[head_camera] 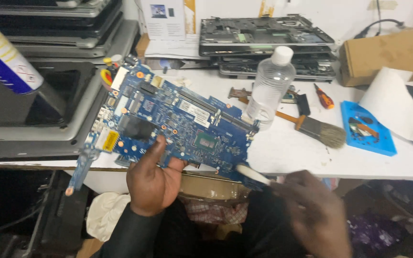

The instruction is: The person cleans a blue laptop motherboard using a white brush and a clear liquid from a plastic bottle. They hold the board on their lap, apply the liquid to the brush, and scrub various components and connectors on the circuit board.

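Motherboard (168,119), blue, thin, stiff and judged light but fragile, is held above the front edge of the white table (292,153), pinched at its lower rim by the left hand (151,184), while a white tool (252,174) is gripped by the blurred right hand (316,215).

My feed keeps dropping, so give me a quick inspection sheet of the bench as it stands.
Surface: white table, crowded.
Job's things: blue circuit board held over the table edge; white stick at its lower right corner.
Clutter: clear bottle, paintbrush, orange screwdriver, blue tray, cardboard box.
Grippers: left hand grips the board's lower edge; right hand blurred, holding the stick.
Cables: black cable at the wall.
Surroundings: stacked laptop parts behind; spray can at left.
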